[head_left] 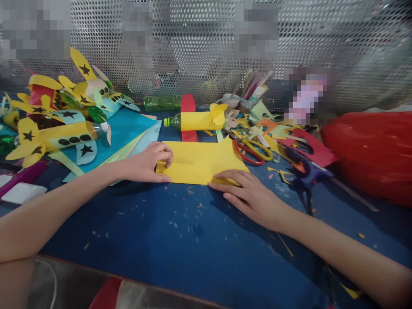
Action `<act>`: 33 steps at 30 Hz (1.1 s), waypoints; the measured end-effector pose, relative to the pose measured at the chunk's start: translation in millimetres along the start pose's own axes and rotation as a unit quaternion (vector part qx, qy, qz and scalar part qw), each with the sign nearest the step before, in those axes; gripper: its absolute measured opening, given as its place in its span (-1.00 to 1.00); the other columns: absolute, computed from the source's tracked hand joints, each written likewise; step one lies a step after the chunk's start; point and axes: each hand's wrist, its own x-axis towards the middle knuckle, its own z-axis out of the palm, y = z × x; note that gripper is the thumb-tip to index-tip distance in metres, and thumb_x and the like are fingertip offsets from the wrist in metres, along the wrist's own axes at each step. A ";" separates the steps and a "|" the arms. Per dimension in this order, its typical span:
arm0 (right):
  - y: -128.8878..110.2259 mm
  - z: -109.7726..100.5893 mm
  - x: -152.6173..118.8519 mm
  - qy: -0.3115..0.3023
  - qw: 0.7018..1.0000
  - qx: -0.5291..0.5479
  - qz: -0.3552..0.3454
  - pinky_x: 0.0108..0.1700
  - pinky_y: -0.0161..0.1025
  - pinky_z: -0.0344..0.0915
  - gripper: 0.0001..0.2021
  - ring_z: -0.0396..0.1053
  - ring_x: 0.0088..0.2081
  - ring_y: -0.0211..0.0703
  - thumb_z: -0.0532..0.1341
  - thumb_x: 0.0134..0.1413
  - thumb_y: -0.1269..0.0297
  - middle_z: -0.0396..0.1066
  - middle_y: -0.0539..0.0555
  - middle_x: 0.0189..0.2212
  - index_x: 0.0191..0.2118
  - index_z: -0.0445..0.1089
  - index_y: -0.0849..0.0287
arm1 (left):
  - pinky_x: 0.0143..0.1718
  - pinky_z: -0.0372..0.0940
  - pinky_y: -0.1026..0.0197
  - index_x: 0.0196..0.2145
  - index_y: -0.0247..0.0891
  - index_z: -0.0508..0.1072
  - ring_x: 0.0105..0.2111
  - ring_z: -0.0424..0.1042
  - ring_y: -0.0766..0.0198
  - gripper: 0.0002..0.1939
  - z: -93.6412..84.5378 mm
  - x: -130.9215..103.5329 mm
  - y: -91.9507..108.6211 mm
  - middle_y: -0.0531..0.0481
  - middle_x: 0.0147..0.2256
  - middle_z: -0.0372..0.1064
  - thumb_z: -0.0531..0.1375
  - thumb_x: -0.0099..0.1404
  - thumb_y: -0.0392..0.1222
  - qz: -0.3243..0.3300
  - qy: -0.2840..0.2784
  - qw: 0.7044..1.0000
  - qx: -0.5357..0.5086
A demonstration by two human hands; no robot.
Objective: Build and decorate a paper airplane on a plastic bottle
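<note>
A sheet of yellow paper lies on the blue table in front of me. My left hand is at its left edge, fingers curled over the paper and thumb along the lower corner. Stretched out over the lower right corner, the fingers of my right hand rest on the sheet. Just behind the paper lies a green bottle wrapped in yellow paper, with a red paper strip crossing beneath it. Red-handled scissors touch or nearly touch the sheet's right side.
Several bottle airplanes with black stars crowd the left, by blue paper sheets. A glue gun, paper scraps and a red bag are at the right. A perforated metal panel stands behind the table.
</note>
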 end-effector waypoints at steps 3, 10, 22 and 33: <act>-0.3 -0.4 -0.2 -0.002 1.000 0.000 0.003 0.12 0.13 0.28 -0.64 0.30 0.14 0.05 0.00 0.35 0.22 0.39 0.17 0.09 0.13 0.42 -0.03 | 0.06 0.16 -0.03 -0.26 -0.22 0.31 0.05 0.20 -0.01 -0.60 0.6 -1.1 -4.4 -0.18 -0.01 0.27 0.28 0.17 0.14 -0.001 -0.023 1.000 0.014; -1.2 -1.9 0.2 -0.007 1.000 0.001 0.001 0.11 0.14 0.28 -0.63 0.30 0.14 0.05 -0.01 0.36 0.23 0.39 0.18 0.09 0.13 0.42 -0.02 | 0.04 0.18 0.04 -0.05 -0.19 0.31 0.10 0.20 -0.04 -0.48 -17.1 -4.1 -13.4 -0.17 0.06 0.25 0.27 0.18 0.19 -0.011 -0.095 0.995 0.015; -1.2 1.9 -2.9 0.039 0.997 -0.065 0.034 0.24 0.31 0.12 -0.58 0.17 0.28 0.13 -0.04 0.36 0.17 0.24 0.24 0.24 0.25 0.25 0.00 | 0.11 0.22 0.04 0.17 -0.06 0.27 0.25 0.13 -0.06 -0.43 -32.9 -9.6 -30.1 -0.12 0.30 0.09 0.18 0.29 0.20 -0.022 -0.164 0.986 -0.005; -2.2 5.4 -4.8 0.066 0.986 -0.093 0.120 0.28 0.35 0.00 -0.50 0.16 0.27 0.16 -0.02 0.34 0.13 0.26 0.30 0.19 0.32 0.02 0.13 | 0.02 0.32 0.03 0.01 -0.10 0.47 0.05 0.39 0.00 -0.46 -14.0 1.8 -26.5 -0.13 0.08 0.40 -0.03 0.38 0.29 -0.080 -0.010 0.992 -0.094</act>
